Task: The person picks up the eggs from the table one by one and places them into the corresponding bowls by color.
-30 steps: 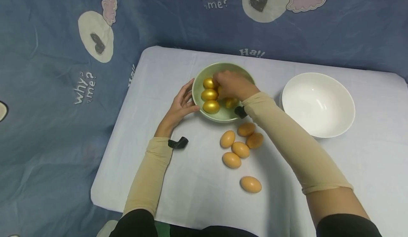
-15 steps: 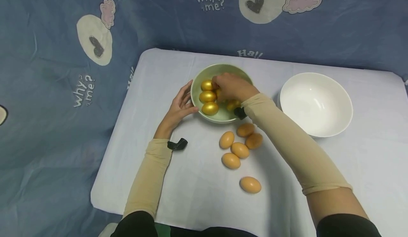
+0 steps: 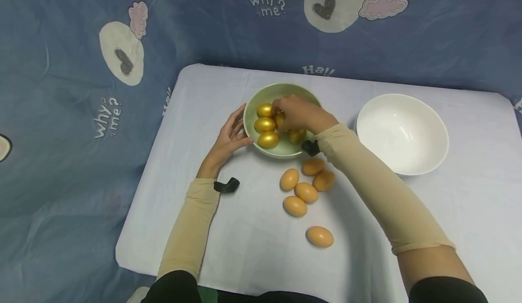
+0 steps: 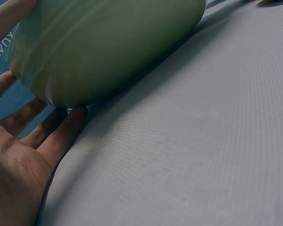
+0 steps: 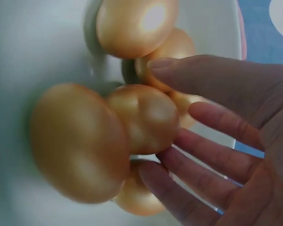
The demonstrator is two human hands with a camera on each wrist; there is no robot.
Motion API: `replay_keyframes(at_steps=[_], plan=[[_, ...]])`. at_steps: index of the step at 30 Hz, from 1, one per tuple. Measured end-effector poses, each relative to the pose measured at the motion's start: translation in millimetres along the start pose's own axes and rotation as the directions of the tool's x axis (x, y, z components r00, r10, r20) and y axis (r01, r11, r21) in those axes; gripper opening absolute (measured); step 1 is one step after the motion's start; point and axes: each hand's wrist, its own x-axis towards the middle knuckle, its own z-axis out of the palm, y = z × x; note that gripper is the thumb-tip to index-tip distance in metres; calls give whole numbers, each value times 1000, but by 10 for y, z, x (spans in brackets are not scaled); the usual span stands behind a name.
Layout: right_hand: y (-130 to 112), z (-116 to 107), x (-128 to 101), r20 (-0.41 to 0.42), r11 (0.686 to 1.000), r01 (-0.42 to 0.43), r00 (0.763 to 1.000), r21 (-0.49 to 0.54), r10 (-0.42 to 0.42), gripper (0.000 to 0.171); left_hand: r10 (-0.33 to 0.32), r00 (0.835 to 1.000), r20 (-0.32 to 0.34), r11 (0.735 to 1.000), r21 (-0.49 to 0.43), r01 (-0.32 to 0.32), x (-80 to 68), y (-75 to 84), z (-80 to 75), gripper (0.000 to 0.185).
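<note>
A pale green bowl [image 3: 292, 87] holds several gold eggs [image 3: 265, 124]. My right hand [image 3: 285, 115] is inside the bowl over them. In the right wrist view its fingers [image 5: 212, 155] lie fairly straight and touch a gold egg [image 5: 144, 115], with the thumb [image 5: 198, 75] above it and no firm grip showing. My left hand [image 3: 232, 133] rests open against the bowl's left side. In the left wrist view its fingers [image 4: 61, 134] touch the base of the green bowl [image 4: 108, 47].
Several brown eggs [image 3: 306, 192] lie loose on the white table [image 3: 244, 239] in front of the green bowl, one [image 3: 320, 236] apart and nearer me. A white bowl [image 3: 424, 158] stands at the right. Blue patterned cloth [image 3: 81, 158] surrounds the table.
My right hand has shifted slightly toward the near side inside the green bowl. The left hand and the eggs on the table have stayed put.
</note>
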Motion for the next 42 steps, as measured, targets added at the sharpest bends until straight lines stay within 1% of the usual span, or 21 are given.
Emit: replay_keyframes(at_steps=[8, 12, 15, 21, 25, 28, 33, 36, 39, 42], plan=[[33, 27, -116, -55, 999, 43, 998, -22, -45, 49, -4, 1000, 2, 1000, -1, 4, 18, 13, 27, 101], [34, 52, -229, -86, 997, 69, 994, -19, -70, 49, -1, 1000, 0, 1000, 3, 1, 26, 19, 39, 100], [33, 91, -354, -125, 995, 97, 987, -2, -97, 49, -1, 1000, 1, 1000, 9, 1, 37, 18, 44, 99], [44, 212, -678, -211, 985, 160, 967, 68, -143, 47, -6, 1000, 1, 1000, 22, 6, 40, 15, 48, 99], [50, 308, -982, -245, 978, 146, 964, 146, -108, 49, -10, 1000, 0, 1000, 20, 10, 39, -8, 54, 97], [92, 419, -1232, -284, 968, 150, 955, 199, -90, 49, -15, 1000, 3, 1000, 21, 15, 43, -21, 65, 97], [187, 639, -1606, -387, 960, 182, 918, 214, -87, 53, -12, 1000, 7, 1000, 23, 12, 62, -13, 76, 98], [212, 767, -1791, -437, 963, 170, 897, 210, -63, 54, -8, 1000, 3, 1000, 22, 8, 58, 5, 74, 98], [231, 891, -1945, -475, 959, 158, 880, 234, -29, 52, -12, 1000, -9, 1000, 26, 13, 26, 22, 56, 97], [271, 1024, -2060, -535, 960, 155, 845, 235, -6, 49, -29, 999, -33, 999, 45, 30, -36, 34, 23, 93]])
